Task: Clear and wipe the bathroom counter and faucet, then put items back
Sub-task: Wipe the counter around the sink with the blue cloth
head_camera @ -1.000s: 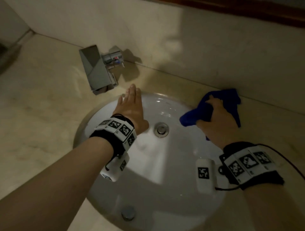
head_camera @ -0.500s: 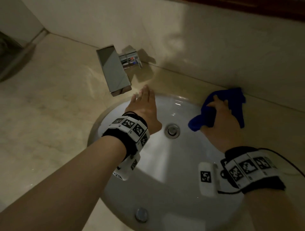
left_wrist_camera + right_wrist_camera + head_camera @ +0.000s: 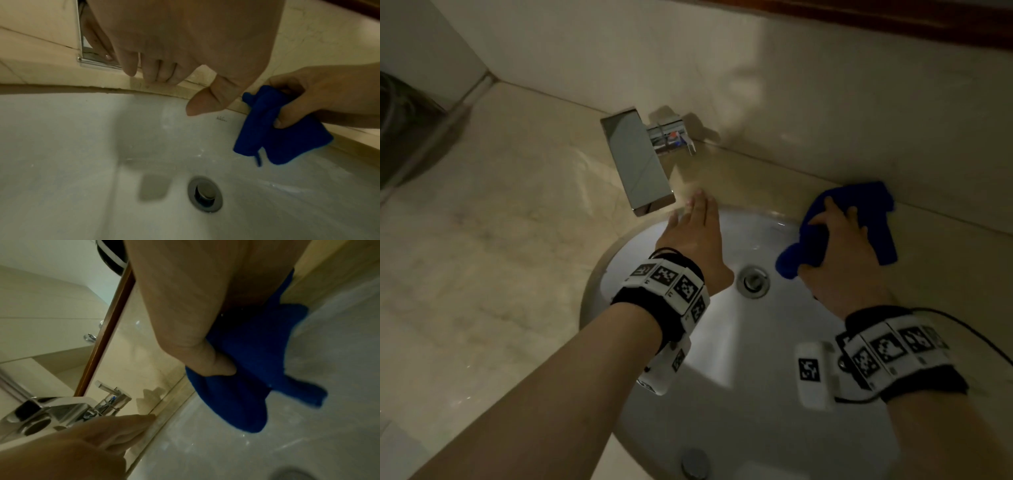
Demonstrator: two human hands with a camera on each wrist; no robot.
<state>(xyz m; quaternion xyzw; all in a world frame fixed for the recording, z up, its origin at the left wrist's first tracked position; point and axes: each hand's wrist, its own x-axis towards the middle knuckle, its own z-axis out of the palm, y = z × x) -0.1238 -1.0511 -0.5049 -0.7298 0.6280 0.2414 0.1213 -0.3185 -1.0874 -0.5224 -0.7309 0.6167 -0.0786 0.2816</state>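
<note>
A chrome faucet (image 3: 642, 164) with a flat square spout juts over the back rim of the white sink (image 3: 739, 383). My left hand (image 3: 693, 233) hovers flat over the basin, fingers straight, tips just below the spout's end. In the left wrist view the left hand (image 3: 164, 76) holds nothing. My right hand (image 3: 835, 246) grips a bunched blue cloth (image 3: 873, 212) at the sink's back right rim, against the beige counter (image 3: 482, 257). The cloth (image 3: 275, 136) hangs partly over the basin edge; the right wrist view shows the thumb pressed into the cloth (image 3: 246, 386).
A chrome drain plug (image 3: 752, 281) sits mid-basin and an overflow cap (image 3: 695, 462) at the front. The tiled wall (image 3: 756, 85) rises right behind the faucet, with a brown mirror frame (image 3: 893, 20) above. A dark object (image 3: 400, 130) stands at the far left.
The view has shifted left, so faucet and sink sit further right in frame. My left hand stays flat near the spout, and my right hand keeps gripping the cloth at the back rim.
</note>
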